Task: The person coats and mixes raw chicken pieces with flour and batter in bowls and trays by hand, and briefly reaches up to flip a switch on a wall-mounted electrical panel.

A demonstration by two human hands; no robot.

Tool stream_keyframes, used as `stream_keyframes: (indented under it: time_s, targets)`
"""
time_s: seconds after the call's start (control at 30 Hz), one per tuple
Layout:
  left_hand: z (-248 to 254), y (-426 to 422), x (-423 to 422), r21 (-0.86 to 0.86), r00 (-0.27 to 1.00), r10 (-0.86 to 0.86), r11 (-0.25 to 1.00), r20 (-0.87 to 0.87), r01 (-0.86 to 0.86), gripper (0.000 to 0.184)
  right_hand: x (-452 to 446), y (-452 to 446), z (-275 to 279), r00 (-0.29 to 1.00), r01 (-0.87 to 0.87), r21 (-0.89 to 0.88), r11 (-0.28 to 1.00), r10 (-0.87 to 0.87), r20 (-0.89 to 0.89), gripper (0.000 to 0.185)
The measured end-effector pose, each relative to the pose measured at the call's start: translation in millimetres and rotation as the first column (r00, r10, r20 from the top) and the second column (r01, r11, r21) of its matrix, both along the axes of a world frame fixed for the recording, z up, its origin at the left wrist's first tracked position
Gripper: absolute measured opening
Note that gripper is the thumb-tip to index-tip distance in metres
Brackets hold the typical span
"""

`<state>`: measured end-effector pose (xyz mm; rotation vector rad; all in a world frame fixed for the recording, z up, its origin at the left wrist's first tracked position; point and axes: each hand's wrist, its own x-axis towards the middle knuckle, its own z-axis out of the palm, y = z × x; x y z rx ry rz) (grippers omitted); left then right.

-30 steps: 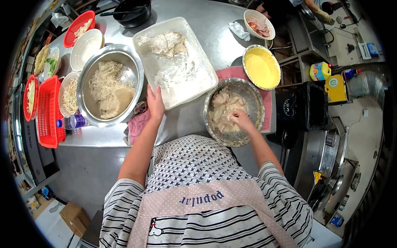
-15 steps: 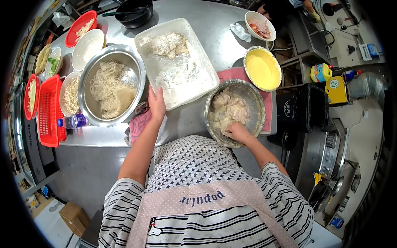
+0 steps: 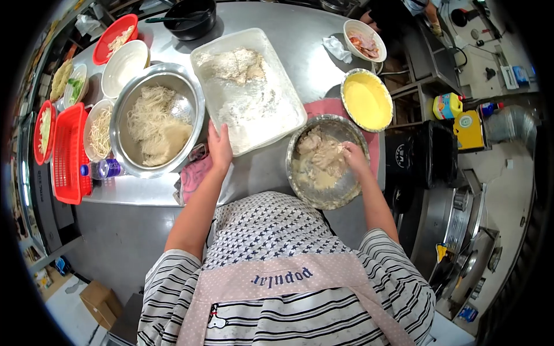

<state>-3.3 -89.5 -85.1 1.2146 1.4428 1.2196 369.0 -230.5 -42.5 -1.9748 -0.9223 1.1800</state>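
Note:
My left hand (image 3: 220, 149) grips the near left wall of a white rectangular plastic tub (image 3: 275, 134), its fingers closed around the edge. Inside the tub are white flour (image 3: 245, 112) and a flour-coated piece of meat (image 3: 238, 64) at the far end. My right hand (image 3: 355, 158) reaches into a batter-smeared metal bowl (image 3: 356, 193), its fingers closed on the right side of the pale, batter-coated meat (image 3: 323, 153). Thin wet batter shows at the bottom of this bowl. The fingertips are partly hidden by the meat.
Left of the tub stands a steel bowl (image 3: 199, 109) with noodles. Beyond it are a red basket (image 3: 70, 155), bean sprouts (image 3: 101, 134) and a bottle (image 3: 108, 169). A bowl of yellow liquid (image 3: 367, 99) and a bowl of sliced meat (image 3: 365, 44) stand right. A pink cloth (image 3: 326, 106) lies under the metal bowl.
My right hand has moved from the near side of the metal bowl up to its right side, shifting the meat toward the far side. My left hand stays on the tub.

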Motion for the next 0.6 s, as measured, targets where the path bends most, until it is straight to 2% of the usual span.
stream_keyframes:
  time_s: [0.03,0.1,0.23,0.3,0.4,0.47,0.53,0.6]
  targets:
    - [2,0,0,-0.008,1.0,-0.01,1.0,0.005,0.01,0.047,-3,10,12,1.0,-0.015,0.0,1.0,0.015,-0.005,0.013]
    - [-1,1,0,-0.011,1.0,-0.014,1.0,0.007,0.014,0.046,-4,32,34,0.951,-0.305,0.024,0.952,0.306,-0.055,0.014]
    - [10,-1,1,0.006,0.999,0.014,1.0,-0.034,-0.013,0.047,-53,89,128,0.929,-0.369,0.101,0.924,0.371,-0.009,0.016]
    - [9,0,1,0.008,0.999,0.021,1.0,-0.036,-0.02,0.048,-68,115,151,0.911,-0.401,0.277,0.873,0.413,0.018,0.021]
    - [14,-2,3,0.002,0.997,0.051,0.999,-0.053,-0.051,0.05,-111,153,161,0.886,-0.462,0.19,0.866,0.458,0.069,0.022]
    - [15,-2,2,-0.004,0.992,0.061,0.998,-0.113,-0.062,0.049,-142,171,140,0.745,-0.654,0.249,0.714,0.666,0.048,0.021]
    - [21,-3,2,-0.021,0.994,0.061,0.998,-0.095,-0.063,0.049,-167,187,83,0.546,-0.834,0.308,0.459,0.769,0.332,0.02]
    - [22,-3,2,-0.024,0.995,0.049,0.998,-0.084,-0.051,0.049,-189,193,25,0.255,-0.959,-0.003,0.283,0.866,0.43,0.021]
